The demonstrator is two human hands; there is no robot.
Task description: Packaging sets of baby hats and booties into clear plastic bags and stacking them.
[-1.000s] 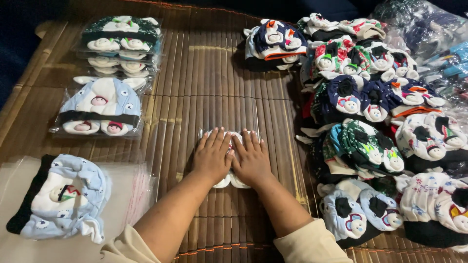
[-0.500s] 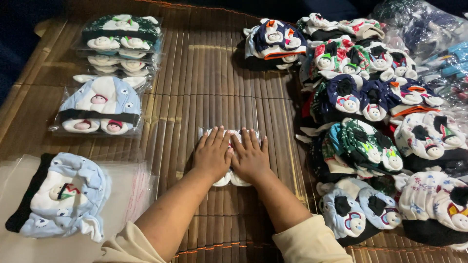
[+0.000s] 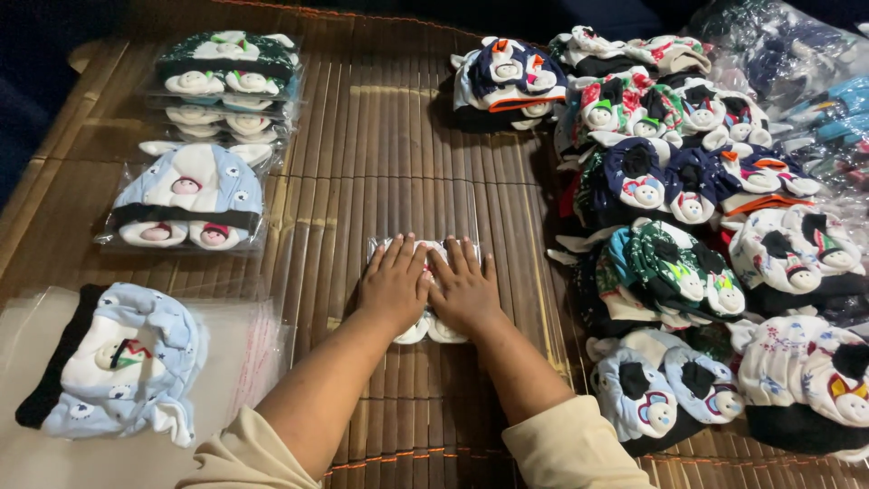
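Both hands lie flat, palms down, side by side at the centre of a slatted bamboo mat (image 3: 398, 163). The left hand (image 3: 394, 285) and the right hand (image 3: 464, 292) have their fingers extended and slightly spread, thumbs close together, pressing on a small clear plastic packet (image 3: 424, 246) that lies on the mat directly beneath them. Only the packet's far edge and two white rounded tips at its near edge show; the contents are largely covered by the hands, though they appear to be a folded knitted item of the same kind as the others on the mat. Neither hand pinches or grips anything; both simply bear down. Cream-coloured sleeves cover the forearms near the lower edge of the view. To the left, well apart from the hands, stands a stack of bagged items (image 3: 226, 77), with a pale blue bagged item (image 3: 188, 195) just in front of it. At the lower left, a pale blue and black hat with a face design (image 3: 118, 362) rests on a flat clear bag (image 3: 244, 349). To the right, near the right forearm, a large loose heap of patterned hats (image 3: 688, 235) in dark blue, green, red and white spreads across the mat's right side. Further clear bags (image 3: 797, 63) lie at the upper right corner.
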